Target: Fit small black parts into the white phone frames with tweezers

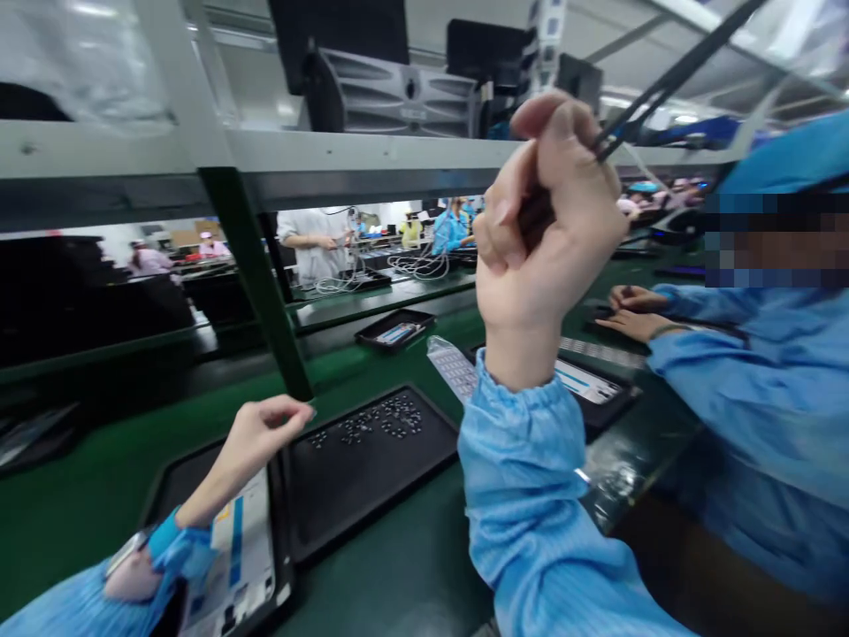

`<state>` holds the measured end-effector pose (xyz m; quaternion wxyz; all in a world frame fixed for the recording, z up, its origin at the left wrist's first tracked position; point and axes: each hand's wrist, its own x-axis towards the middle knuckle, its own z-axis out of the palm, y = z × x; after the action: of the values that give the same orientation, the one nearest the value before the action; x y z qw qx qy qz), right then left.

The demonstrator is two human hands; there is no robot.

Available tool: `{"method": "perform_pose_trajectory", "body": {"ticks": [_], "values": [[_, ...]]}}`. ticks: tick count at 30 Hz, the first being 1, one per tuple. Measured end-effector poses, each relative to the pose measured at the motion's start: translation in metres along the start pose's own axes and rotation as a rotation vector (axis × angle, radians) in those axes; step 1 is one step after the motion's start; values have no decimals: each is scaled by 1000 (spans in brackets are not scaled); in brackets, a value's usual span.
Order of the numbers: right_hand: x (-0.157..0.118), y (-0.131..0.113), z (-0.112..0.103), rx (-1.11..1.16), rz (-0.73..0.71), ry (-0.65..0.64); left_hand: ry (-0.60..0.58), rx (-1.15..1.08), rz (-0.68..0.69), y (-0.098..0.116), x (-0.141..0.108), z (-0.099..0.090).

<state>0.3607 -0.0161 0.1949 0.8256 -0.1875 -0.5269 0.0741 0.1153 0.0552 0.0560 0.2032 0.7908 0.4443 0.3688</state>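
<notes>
My right hand (550, 203) is raised high in front of the shelf, its fingers closed around dark, thin tweezers (663, 84) that point up to the right. Lower down, my left hand (269, 429) pinches something too small to make out at its fingertips, above the left edge of a black tray (371, 491). Several small dark parts (398, 416) lie scattered in the tray's far half. Below my left wrist, a device panel with a blue strip (235, 540) rests in another black tray (282, 584).
A metal shelf beam (371, 155) crosses above the green bench (411, 566), with a green post (256, 292) at left. Farther trays (396, 329) and a labelled sheet (452, 367) lie behind. A co-worker in a blue sleeve (716, 372) works at right.
</notes>
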Motion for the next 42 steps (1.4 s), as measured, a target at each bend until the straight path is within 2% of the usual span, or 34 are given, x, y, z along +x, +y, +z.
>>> {"method": "perform_pose_trajectory", "body": {"ticks": [3, 4, 6, 10, 14, 18, 25, 29, 32, 35, 37, 39, 42], "values": [[-8, 27, 20, 4, 78, -402, 263, -453, -115, 17, 1, -8], [-12, 36, 29, -44, 105, -529, 339, -562, -111, 22, 0, -11], [-22, 52, 48, -154, 114, -681, 442, -690, -66, 31, -2, -15], [-38, 64, 73, -202, 107, -835, 575, -629, 92, 41, -8, -24], [-43, 63, 77, -107, 167, -978, 660, -464, 211, 44, -8, -31], [-43, 66, 78, -48, 183, -1027, 709, -343, 266, 45, -7, -34], [-48, 64, 84, -124, 57, -960, 696, -158, 253, 49, -7, -39], [-48, 67, 88, -209, -21, -902, 582, -35, 246, 42, 1, -55], [-50, 84, 94, -251, -38, -849, 404, 76, 156, 13, -4, -73], [-72, 108, 105, -263, 25, -841, 263, 216, -34, -34, -28, -80], [-100, 123, 115, -254, 115, -935, 222, 253, -74, -65, -48, -75], [-133, 135, 122, -244, 207, -1082, 176, 265, -83, -88, -64, -66], [-175, 148, 123, -249, 313, -1224, 114, 272, -81, -103, -74, -53]]}}
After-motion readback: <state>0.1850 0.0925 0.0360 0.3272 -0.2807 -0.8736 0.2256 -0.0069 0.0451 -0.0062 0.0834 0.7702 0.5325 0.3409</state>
